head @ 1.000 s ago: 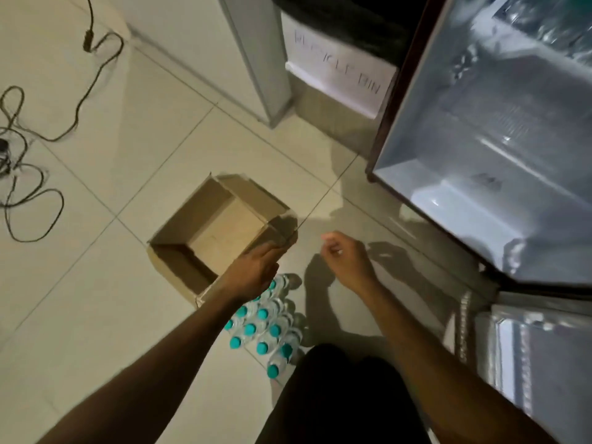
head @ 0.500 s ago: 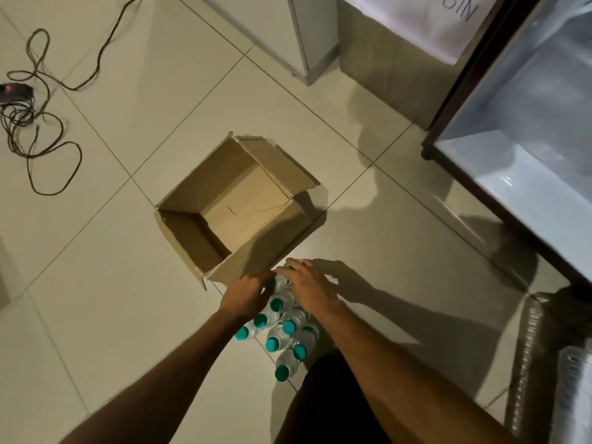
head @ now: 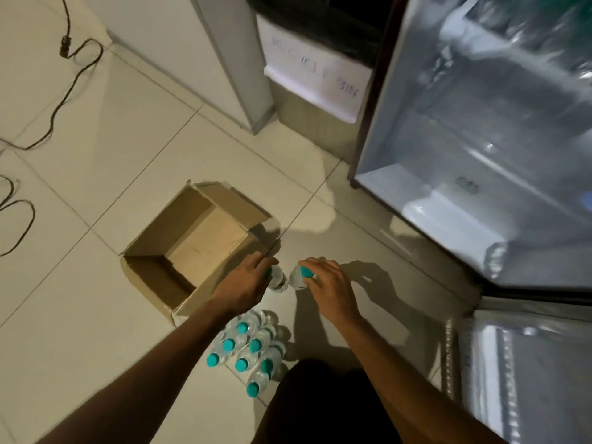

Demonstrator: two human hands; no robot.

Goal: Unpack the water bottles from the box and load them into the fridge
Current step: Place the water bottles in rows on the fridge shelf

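Observation:
An open cardboard box (head: 192, 245) lies on the tiled floor with nothing visible inside it. Just beside its near corner stands a cluster of several small clear water bottles with teal caps (head: 248, 350). My left hand (head: 243, 283) grips one bottle (head: 278, 282) by its top, lifted above the floor. My right hand (head: 326, 283) grips a second bottle (head: 298, 278) the same way, close beside the first. The fridge (head: 480, 174) stands open at the right, its white lower shelf lit and bare.
A bin with a white paper label (head: 317, 81) stands left of the fridge, next to a grey cabinet corner (head: 237, 75). Black cables (head: 64, 75) trail over the floor at far left. The fridge door's shelves (head: 512, 363) are at lower right. My dark-clothed knee (head: 320, 402) is at bottom centre.
Both hands were down on the bottle cluster half a second ago; now each has lifted one bottle up and away from it. The view has tilted up toward the fridge.

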